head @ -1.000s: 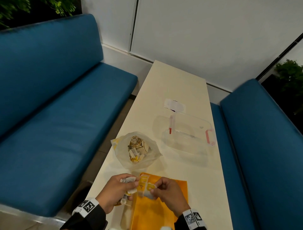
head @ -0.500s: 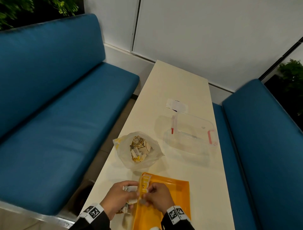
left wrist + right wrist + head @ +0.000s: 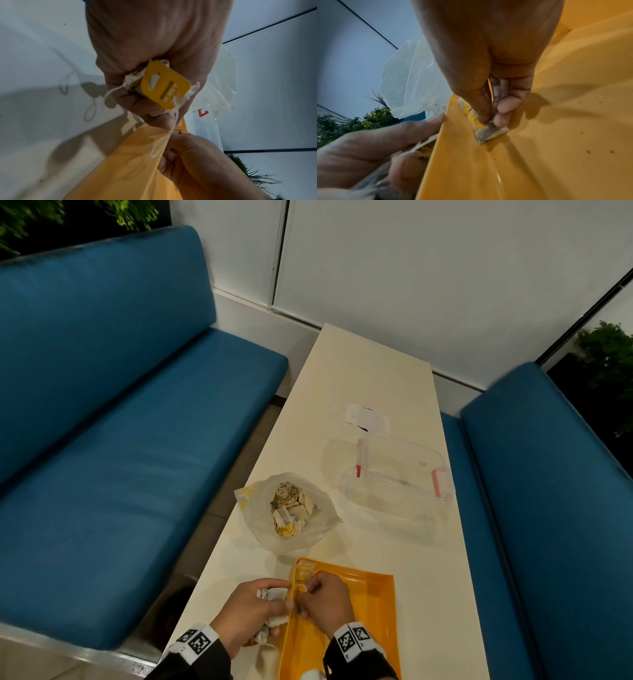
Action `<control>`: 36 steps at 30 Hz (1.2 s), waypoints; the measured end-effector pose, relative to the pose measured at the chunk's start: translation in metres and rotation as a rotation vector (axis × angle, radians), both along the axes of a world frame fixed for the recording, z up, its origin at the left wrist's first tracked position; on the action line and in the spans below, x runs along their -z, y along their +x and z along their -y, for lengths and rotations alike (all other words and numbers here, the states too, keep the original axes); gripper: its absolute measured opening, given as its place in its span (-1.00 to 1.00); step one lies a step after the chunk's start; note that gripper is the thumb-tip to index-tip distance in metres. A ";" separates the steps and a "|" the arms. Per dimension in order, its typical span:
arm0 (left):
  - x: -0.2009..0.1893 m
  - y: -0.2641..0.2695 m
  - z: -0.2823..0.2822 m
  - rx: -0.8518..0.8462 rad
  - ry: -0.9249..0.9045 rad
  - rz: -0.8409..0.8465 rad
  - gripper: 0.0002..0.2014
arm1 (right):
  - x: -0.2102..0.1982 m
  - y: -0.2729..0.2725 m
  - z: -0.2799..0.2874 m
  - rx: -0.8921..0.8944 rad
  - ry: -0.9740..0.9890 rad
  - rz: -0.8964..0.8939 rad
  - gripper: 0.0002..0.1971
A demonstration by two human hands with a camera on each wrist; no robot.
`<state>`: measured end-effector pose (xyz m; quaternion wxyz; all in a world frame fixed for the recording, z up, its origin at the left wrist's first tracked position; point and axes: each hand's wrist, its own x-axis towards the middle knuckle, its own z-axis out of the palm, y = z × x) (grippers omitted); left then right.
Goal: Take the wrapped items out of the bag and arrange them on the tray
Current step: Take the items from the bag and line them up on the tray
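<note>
Paper-wrapped tea bag (image 3: 489,133) lies lengthwise near-to-far along my tray's (image 3: 370,604) left wall, pinched by my right hand (image 3: 325,599); my left hand (image 3: 250,614), just left, grips a bundle of wrapped items (image 3: 272,595).

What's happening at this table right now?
A person is moving tea bags from a clear plastic bag onto an orange tray. The right hand pinches one tea bag at the tray's left edge. The left hand grips a bunch of tea bags beside the tray.
</note>
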<state>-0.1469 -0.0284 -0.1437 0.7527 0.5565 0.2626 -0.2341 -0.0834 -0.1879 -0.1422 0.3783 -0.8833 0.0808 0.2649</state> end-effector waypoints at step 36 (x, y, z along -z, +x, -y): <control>-0.029 0.006 -0.013 -0.111 -0.325 -0.065 -0.59 | -0.068 -0.001 0.033 -0.115 0.369 0.333 -0.83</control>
